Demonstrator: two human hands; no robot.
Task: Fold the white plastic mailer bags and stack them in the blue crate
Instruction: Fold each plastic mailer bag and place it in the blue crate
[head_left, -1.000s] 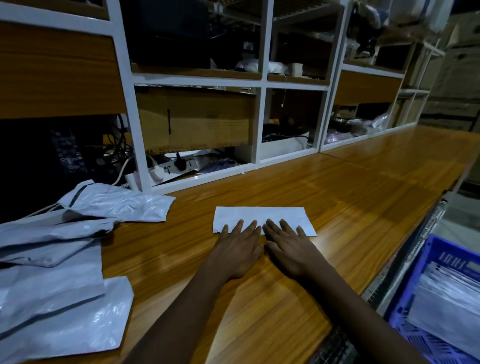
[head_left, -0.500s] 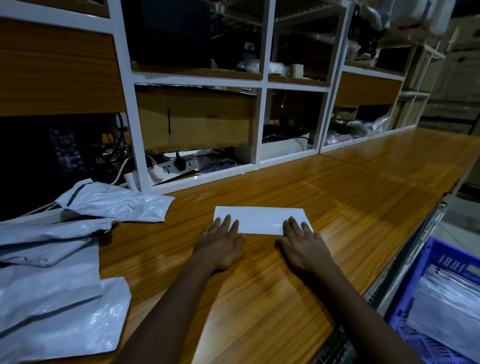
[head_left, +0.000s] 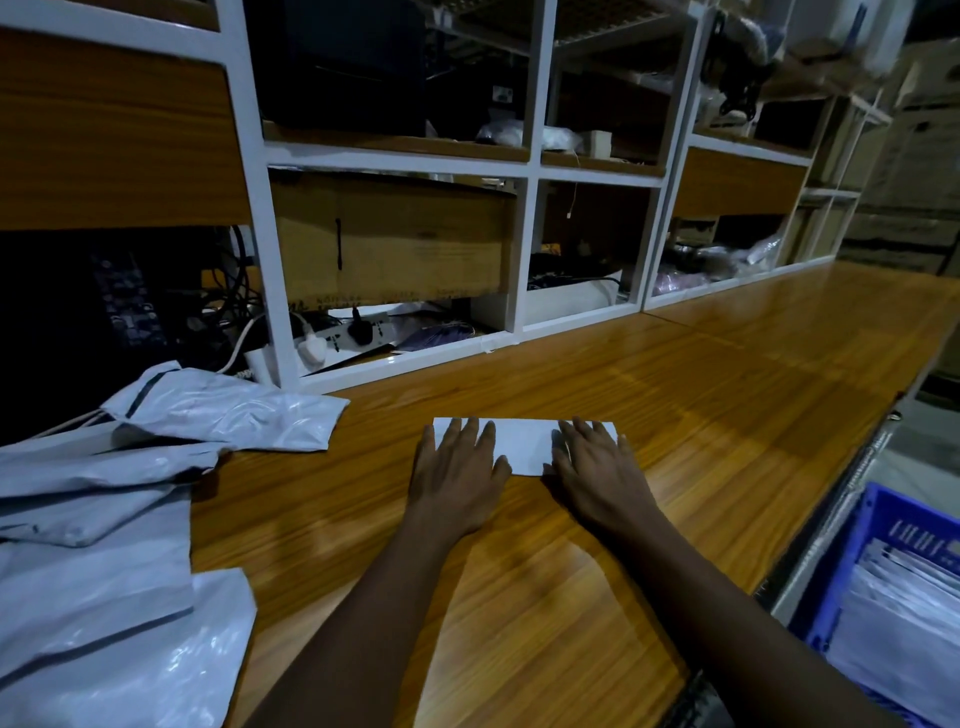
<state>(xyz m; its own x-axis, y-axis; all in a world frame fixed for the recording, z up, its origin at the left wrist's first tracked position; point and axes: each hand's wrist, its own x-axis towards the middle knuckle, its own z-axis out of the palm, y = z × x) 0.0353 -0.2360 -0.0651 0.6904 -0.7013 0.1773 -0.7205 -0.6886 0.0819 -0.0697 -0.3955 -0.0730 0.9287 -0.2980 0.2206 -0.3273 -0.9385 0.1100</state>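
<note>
A folded white mailer bag (head_left: 524, 446) lies flat on the wooden counter (head_left: 701, 415) in the middle of the view. My left hand (head_left: 457, 470) lies flat on its left end with fingers spread. My right hand (head_left: 597, 467) presses flat on its right end. A heap of unfolded white mailer bags (head_left: 104, 519) covers the counter's left side. The blue crate (head_left: 878, 551) stands low at the right edge, below the counter, with several folded bags (head_left: 914, 618) stacked inside.
White shelving (head_left: 530, 161) with wooden panels runs along the back of the counter, holding a cardboard box (head_left: 395, 249), a power strip (head_left: 343, 338) and cables. The counter stretches far to the right.
My hands have slid apart from the middle of the folded bag toward its two ends, then forward onto it, pressing it flat. The bag has stayed in place.
</note>
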